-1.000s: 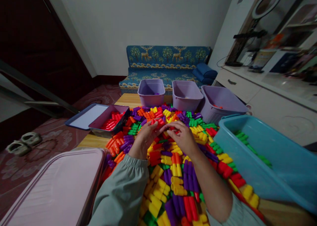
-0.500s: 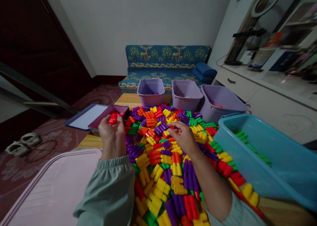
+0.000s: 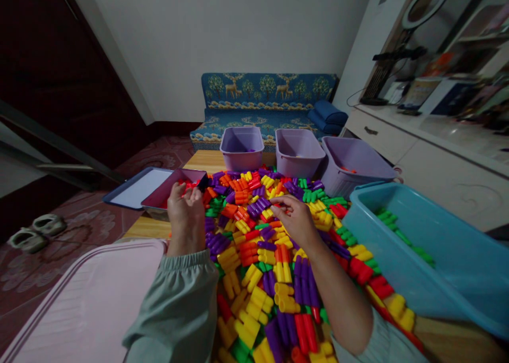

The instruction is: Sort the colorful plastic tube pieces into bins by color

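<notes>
A thick layer of plastic toy blocks [image 3: 250,278] in red, yellow, purple, green and orange covers the table in front of me. My left hand [image 3: 186,209] is palm up at the near right edge of a dark pinkish box [image 3: 159,196]. Its fingers are apart, and the palm looks bare. Red blocks [image 3: 193,184] lie in that box, partly behind my fingers. Over the middle of the pile, my right hand [image 3: 296,217] has thumb and forefinger around a small red block [image 3: 275,205], mostly hidden by the fingers.
Three light purple bins [image 3: 242,161] stand along the far side. A blue tub [image 3: 417,278] with green blocks is at right. A pale lid [image 3: 91,299] lies near left, and a white-and-blue lid [image 3: 137,188] sits beside the box. A patterned sofa [image 3: 270,116] stands behind.
My left hand has let go of the red block it held at the box. It has opened and shifted slightly right. The right hand has hardly moved.
</notes>
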Demonstrator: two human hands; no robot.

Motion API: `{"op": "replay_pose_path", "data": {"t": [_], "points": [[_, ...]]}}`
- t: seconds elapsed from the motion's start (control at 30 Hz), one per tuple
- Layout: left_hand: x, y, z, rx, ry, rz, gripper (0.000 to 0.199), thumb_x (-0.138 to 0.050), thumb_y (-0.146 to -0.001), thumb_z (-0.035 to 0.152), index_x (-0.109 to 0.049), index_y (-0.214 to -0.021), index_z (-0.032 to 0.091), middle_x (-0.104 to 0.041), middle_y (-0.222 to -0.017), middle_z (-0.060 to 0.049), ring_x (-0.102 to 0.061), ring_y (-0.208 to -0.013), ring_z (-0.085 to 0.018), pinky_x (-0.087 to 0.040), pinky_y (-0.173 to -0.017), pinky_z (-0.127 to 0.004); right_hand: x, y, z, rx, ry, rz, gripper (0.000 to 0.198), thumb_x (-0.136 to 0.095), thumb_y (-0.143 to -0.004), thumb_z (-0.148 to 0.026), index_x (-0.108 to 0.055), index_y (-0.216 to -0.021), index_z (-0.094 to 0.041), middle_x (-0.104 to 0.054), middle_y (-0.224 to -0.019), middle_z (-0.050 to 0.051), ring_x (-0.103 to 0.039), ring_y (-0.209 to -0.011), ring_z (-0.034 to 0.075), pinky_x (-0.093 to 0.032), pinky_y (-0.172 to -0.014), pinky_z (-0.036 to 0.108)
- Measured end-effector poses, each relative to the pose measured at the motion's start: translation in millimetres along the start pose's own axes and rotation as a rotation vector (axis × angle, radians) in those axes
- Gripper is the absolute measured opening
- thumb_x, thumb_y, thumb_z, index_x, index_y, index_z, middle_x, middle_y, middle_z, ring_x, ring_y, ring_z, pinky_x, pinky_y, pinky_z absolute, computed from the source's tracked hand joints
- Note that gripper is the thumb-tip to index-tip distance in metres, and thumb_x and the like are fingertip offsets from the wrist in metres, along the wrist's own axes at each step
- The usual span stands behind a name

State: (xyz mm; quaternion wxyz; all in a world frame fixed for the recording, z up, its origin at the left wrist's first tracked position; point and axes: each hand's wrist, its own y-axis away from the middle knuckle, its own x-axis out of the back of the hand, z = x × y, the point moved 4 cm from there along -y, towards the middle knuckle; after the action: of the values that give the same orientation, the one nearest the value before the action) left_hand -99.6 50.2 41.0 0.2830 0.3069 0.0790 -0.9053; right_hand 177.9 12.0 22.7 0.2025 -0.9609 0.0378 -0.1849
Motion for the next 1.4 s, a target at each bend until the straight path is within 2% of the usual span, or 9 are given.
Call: {"op": "replay_pose_path", "data": {"t": [0.07,0.17,0.3,0.43,0.6,0.77,1.07,1.2,1.4], "points": [[-13,12,-12,0.116,-0.063,-0.116,0.022,-0.062,-0.069,0.021,-0.056,-0.09,0.019,-0.063,-0.083,-0.003,-0.064,-0.084,-0.013,-0.052,-0.081,-0.025,1,-1,4,0.0,0.013,0.016,0.016,-0.061,-0.082,-0.025,-0.071,-0.092,-0.018,-0.068,-0.095,0.007,-0.065,-0.077,0.016,-0.054,-0.069,0.028],[-33,32,-32,0.171,-0.433,-0.427,0.033,-0.067,-0.069,0.026,-0.066,-0.1,0.017,-0.07,-0.099,-0.01,-0.065,-0.101,-0.023,-0.05,-0.092,-0.036,3,-1,10,-0.016,0.024,0.038,0.016,-0.061,-0.081,-0.026,-0.071,-0.091,-0.018,-0.069,-0.095,0.007,-0.067,-0.078,0.017,-0.055,-0.071,0.029],[-39,42,-49,-0.173,-0.974,-0.637,0.047,-0.06,-0.064,0.004,-0.071,-0.106,0.021,-0.067,-0.121,-0.011,-0.057,-0.119,-0.029,-0.038,-0.108,-0.045,4,-2,13,-0.029,0.027,0.042,0.015,-0.062,-0.081,-0.027,-0.071,-0.09,-0.019,-0.069,-0.094,0.007,-0.068,-0.077,0.017,-0.057,-0.071,0.03],[-37,44,-65,-0.379,-1.22,-0.881,0.066,-0.049,-0.061,-0.006,-0.071,-0.114,0.025,-0.062,-0.13,-0.009,-0.054,-0.123,-0.027,-0.035,-0.111,-0.045,4,-2,12,-0.026,0.039,0.032,0.015,-0.061,-0.081,-0.025,-0.071,-0.089,-0.018,-0.069,-0.094,0.007,-0.068,-0.078,0.017,-0.057,-0.072,0.029],[-31,42,-65,-0.434,-1.459,-0.814,0.052,-0.052,-0.073,0.004,-0.069,-0.119,0.019,-0.061,-0.111,-0.014,-0.061,-0.104,-0.026,-0.046,-0.096,-0.037,2,-2,11,-0.029,0.069,0.019,0.015,-0.061,-0.081,-0.024,-0.072,-0.089,-0.018,-0.071,-0.093,0.008,-0.068,-0.079,0.018,-0.056,-0.072,0.03],[-31,43,-51,-0.419,-1.584,-0.715,0.046,-0.058,-0.075,0.014,-0.067,-0.119,0.024,-0.059,-0.104,-0.01,-0.063,-0.092,-0.024,-0.049,-0.084,-0.034,2,-1,9,-0.015,0.065,0.017,0.015,-0.06,-0.082,-0.024,-0.072,-0.088,-0.018,-0.072,-0.092,0.007,-0.069,-0.079,0.018,-0.056,-0.073,0.03],[-31,46,-55,-0.373,-1.608,-0.91,0.05,-0.062,-0.069,0.016,-0.065,-0.118,0.019,-0.065,-0.116,-0.014,-0.062,-0.104,-0.028,-0.046,-0.091,-0.034,2,-2,6,-0.027,0.075,0.024,0.014,-0.06,-0.08,-0.023,-0.072,-0.086,-0.019,-0.073,-0.09,0.006,-0.068,-0.075,0.017,-0.056,-0.072,0.031],[-34,54,-61,-0.337,-1.633,-0.989,0.045,-0.065,-0.068,0.019,-0.068,-0.113,0.019,-0.068,-0.109,-0.014,-0.064,-0.1,-0.03,-0.047,-0.085,-0.035,1,-2,5,-0.028,0.065,0.018,0.015,-0.06,-0.08,-0.024,-0.072,-0.086,-0.018,-0.073,-0.09,0.007,-0.068,-0.076,0.018,-0.055,-0.072,0.031],[-39,56,-57,-0.335,-1.64,-0.867,0.041,-0.069,-0.067,0.023,-0.068,-0.107,0.018,-0.071,-0.1,-0.011,-0.065,-0.092,-0.028,-0.046,-0.077,-0.032,0,-1,4,-0.042,0.068,0.004,0.015,-0.06,-0.081,-0.024,-0.072,-0.087,-0.018,-0.074,-0.091,0.007,-0.068,-0.078,0.018,-0.055,-0.073,0.031]]}}
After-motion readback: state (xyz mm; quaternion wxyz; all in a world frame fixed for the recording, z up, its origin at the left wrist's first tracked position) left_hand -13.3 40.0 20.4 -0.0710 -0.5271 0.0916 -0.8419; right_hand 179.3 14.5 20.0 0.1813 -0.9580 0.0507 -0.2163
